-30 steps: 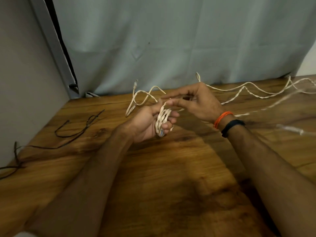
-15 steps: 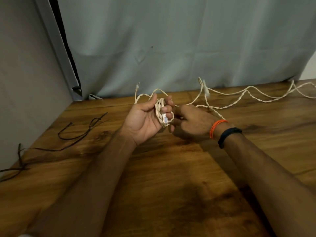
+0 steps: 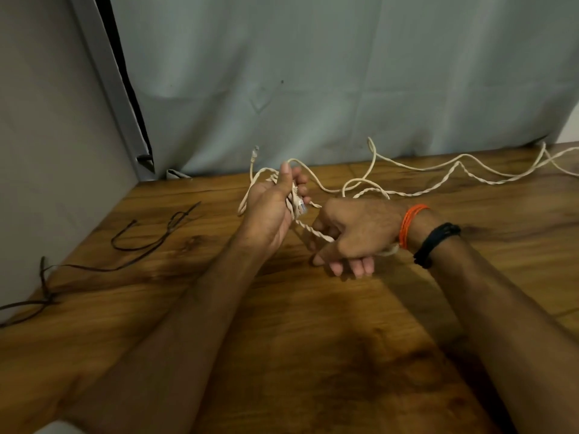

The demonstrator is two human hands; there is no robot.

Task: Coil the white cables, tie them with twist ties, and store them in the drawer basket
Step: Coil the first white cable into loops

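Centrally, hands (image 3: 313, 220) and white cable (image 3: 313, 232), table edges (image 3: 94, 245) distant.

No readable text, view somewhat blurred

Bare table (image 3: 313, 355) lies open in front of the hands and between the forearms. Loose white cable (image 3: 454, 170) loops and trails across the far right, along the curtain (image 3: 344, 73). Dark ties (image 3: 141, 242) sprawl over the left side towards the wall (image 3: 47, 136). Left hand (image 3: 272, 208) and right hand (image 3: 354, 233), joined by taut cable, bar the centre.
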